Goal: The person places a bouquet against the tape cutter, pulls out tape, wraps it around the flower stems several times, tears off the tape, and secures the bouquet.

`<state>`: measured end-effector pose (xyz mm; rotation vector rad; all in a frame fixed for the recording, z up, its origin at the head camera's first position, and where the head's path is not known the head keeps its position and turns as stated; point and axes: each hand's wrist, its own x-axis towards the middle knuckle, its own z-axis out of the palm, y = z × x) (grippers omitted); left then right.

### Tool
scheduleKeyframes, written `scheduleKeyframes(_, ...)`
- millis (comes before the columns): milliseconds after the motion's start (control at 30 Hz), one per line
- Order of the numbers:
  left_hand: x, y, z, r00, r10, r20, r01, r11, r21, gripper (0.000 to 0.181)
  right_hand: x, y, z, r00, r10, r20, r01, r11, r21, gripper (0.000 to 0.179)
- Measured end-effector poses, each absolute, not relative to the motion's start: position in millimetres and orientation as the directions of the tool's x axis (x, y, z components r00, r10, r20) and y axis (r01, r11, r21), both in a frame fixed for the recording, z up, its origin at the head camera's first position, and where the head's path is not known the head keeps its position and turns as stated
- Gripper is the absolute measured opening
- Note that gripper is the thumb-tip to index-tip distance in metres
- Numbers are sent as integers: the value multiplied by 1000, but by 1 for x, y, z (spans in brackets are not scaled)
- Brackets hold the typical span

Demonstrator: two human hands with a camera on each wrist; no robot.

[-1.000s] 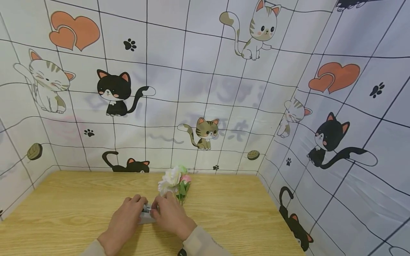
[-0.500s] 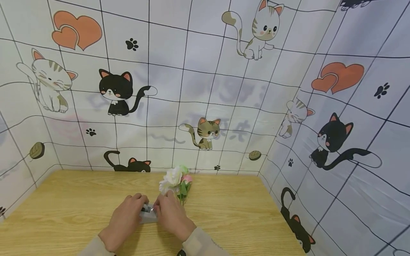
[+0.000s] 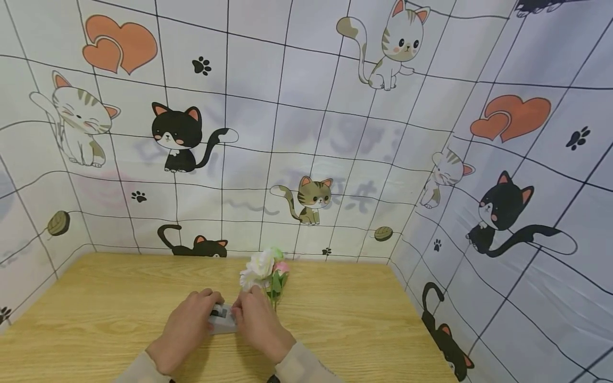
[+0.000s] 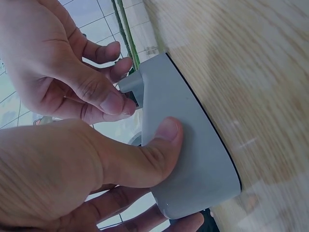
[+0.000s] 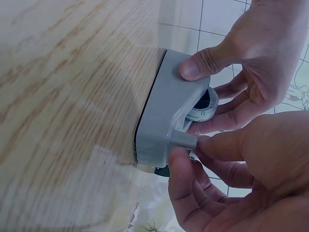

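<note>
A grey tape dispenser (image 3: 222, 324) stands on the wooden table between both hands in the head view. My left hand (image 3: 188, 327) grips its rear part, thumb pressed on the side wall, as the left wrist view shows. The roll of tape (image 5: 203, 110) sits inside the dispenser, close to the left fingers. At the front, my right hand (image 3: 259, 324) has thumb and fingers pinched around the small cutter tip (image 5: 184, 139). Whether a tape end is between those fingertips, I cannot tell.
Just beyond the right hand lie artificial flowers, a white bloom (image 3: 258, 268) and a pink bud (image 3: 281, 267) with green stems. The wooden table (image 3: 345, 319) ends at a wall sheet (image 3: 268, 122) printed with cats and hearts.
The shiny strip seen earlier between the hands no longer shows. The right fingers have shifted slightly at the dispenser's front; the left hand keeps its hold. The head view has turned slightly left.
</note>
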<state>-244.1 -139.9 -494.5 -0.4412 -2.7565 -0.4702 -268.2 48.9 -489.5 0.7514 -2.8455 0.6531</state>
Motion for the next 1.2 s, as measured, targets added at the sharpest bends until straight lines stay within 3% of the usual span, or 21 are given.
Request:
scheduleKeyframes(400,-244,-142,-497,-912,241,333,342,895,288,53,-266,48,-486,-853,-452,263,-522,753,-401,14)
scheduleKeyframes(1200,-246,-144,-498,-910,238,339,346,886,307,54,-268,56,-479,-896,-414,160,-408,628,-662,10)
